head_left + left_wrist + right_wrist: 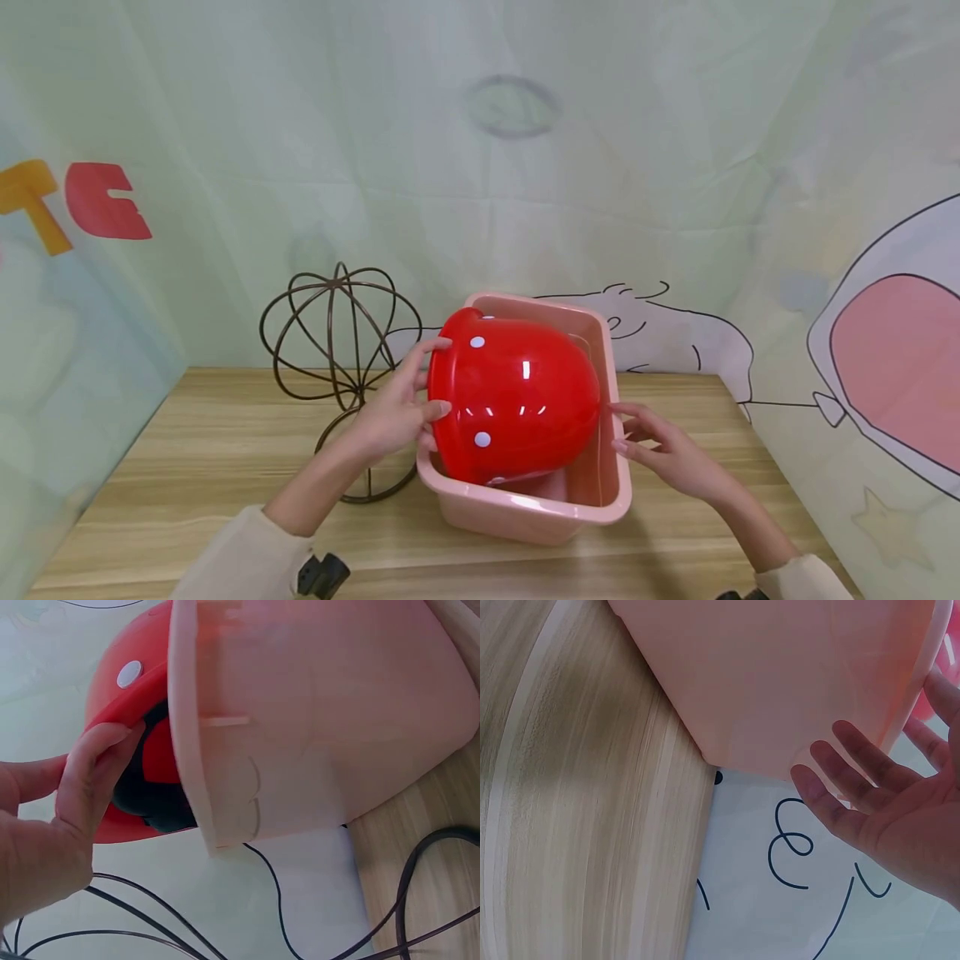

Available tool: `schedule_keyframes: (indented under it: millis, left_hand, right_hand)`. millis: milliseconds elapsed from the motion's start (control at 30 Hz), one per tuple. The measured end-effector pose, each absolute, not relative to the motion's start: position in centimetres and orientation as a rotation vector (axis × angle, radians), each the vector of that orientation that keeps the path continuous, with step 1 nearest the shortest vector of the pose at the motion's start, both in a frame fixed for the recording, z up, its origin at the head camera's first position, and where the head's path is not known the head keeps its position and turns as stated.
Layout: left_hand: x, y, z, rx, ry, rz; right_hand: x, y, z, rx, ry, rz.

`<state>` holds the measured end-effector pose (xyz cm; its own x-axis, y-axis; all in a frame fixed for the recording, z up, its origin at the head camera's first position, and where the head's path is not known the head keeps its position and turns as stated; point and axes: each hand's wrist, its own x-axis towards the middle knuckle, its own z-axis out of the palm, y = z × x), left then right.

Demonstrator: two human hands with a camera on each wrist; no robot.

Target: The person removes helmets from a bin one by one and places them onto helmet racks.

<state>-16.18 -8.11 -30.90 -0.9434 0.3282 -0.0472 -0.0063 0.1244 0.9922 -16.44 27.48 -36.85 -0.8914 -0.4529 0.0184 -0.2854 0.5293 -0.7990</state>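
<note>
A glossy red helmet (525,392) with white dots lies on its side in the mouth of a pink plastic bin (517,504). Its rounded top points right. Black padding (161,799) shows inside it in the left wrist view. My left hand (397,412) grips the helmet's rim at the left, thumb outside and fingers tucked under the edge. At the bin's right rim is my right hand (671,454), fingertips right at the edge. The right wrist view shows that hand's fingers (877,769) spread and fairly straight along the bin's outer wall.
A brown wire stand (341,333) with a globe-shaped cage top stands left of the bin, close behind my left forearm. The wooden table (187,483) runs under everything. A printed cloth backdrop (480,167) hangs behind and at both sides.
</note>
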Motion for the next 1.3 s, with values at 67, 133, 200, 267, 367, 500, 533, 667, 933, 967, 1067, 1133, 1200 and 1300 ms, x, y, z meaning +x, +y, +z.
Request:
schedule_keyframes:
  millis: [67,133,200,267,367,500,533,667,933,967,1067,1133,1200,1300]
  left_hand:
    - [-16.1,-8.1,-30.7,0.330,2.150,1.919]
    - [-16.1,-8.1,-30.4,0.354,2.146,1.937]
    - [-16.1,-8.1,-30.2,0.375,2.141,1.953]
    - [-16.0,-8.1,-30.0,0.378,2.140,1.969]
    - [-16.0,-8.1,-29.8,0.384,2.145,2.001]
    - [-16.0,-8.2,-29.5,0.426,2.166,2.042]
    - [-16.1,-8.2,-29.4,0.443,2.171,2.053]
    - [-16.2,-8.3,-28.8,0.494,2.166,2.103]
    - [-16.2,-8.7,-27.6,0.545,2.104,2.244]
    - [-16.1,-8.8,-27.5,0.550,2.104,2.253]
    - [-16.1,-9.1,-27.1,0.568,2.113,2.279]
    - [-16.1,-9.4,-26.8,0.576,2.112,2.302]
    - [-16.0,-9.8,-26.5,0.594,2.110,2.334]
    - [-15.9,-10.4,-26.0,0.634,2.096,2.388]
  right_hand:
    - [-16.4,27.5,-36.9,-0.622,2.575,-1.300]
    - [-16.5,27.5,-36.9,-0.625,2.581,-1.298]
    - [-16.5,27.5,-37.0,-0.631,2.587,-1.295]
    - [-16.5,27.5,-37.1,-0.641,2.596,-1.287]
    - [-16.6,27.6,-37.1,-0.643,2.599,-1.276]
    - [-16.7,27.7,-37.1,-0.632,2.592,-1.268]
    - [-16.7,27.7,-37.1,-0.627,2.590,-1.268]
    - [-16.7,27.7,-37.1,-0.612,2.585,-1.270]
    - [-16.7,27.8,-37.1,-0.626,2.605,-1.261]
    - [-16.7,27.8,-37.1,-0.633,2.606,-1.263]
    - [-16.6,27.7,-37.1,-0.667,2.608,-1.269]
    - [-16.7,27.7,-37.1,-0.678,2.612,-1.275]
    - [-16.7,27.6,-37.1,-0.689,2.618,-1.274]
    - [-16.8,27.6,-37.1,-0.703,2.632,-1.267]
